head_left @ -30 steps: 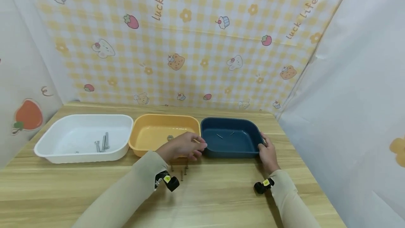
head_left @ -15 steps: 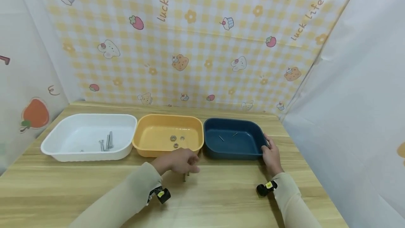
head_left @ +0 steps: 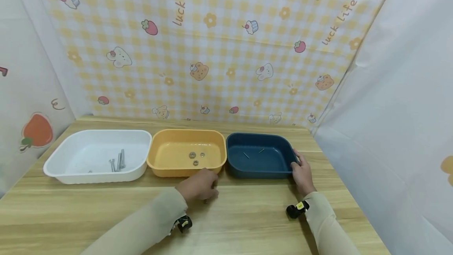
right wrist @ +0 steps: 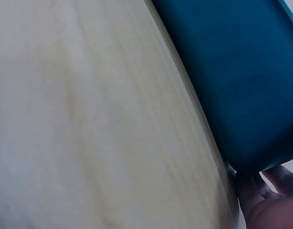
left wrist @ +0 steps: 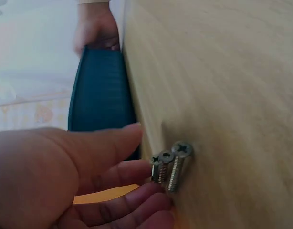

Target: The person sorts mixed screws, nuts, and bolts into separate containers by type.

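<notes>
My left hand (head_left: 199, 186) is low over the table just in front of the yellow tray (head_left: 170, 171). In the left wrist view its thumb and fingers are spread apart, fingertips right at three small screws (left wrist: 182, 150) that stand close together on the wood, cross-slotted heads showing. The head view mostly hides these screws behind the hand. At the far right, my right hand (head_left: 302, 174) grips the right end of the dark blue tray (head_left: 260, 174), thumb near the front corner and fingers along the side. Two thin metal pins (head_left: 246, 155) lie inside that tray.
Three nuts (head_left: 192, 155) lie in the yellow tray. To its left, a white tray (head_left: 95, 178) holds several silver bolts (head_left: 122, 158). All three trays stand in a row on the wooden table (head_left: 244, 219), with a patterned cloth (head_left: 219, 50) behind.
My left hand has drawn back from between the yellow and blue trays and come down to the screws on the table. My right hand has stayed on the blue tray.
</notes>
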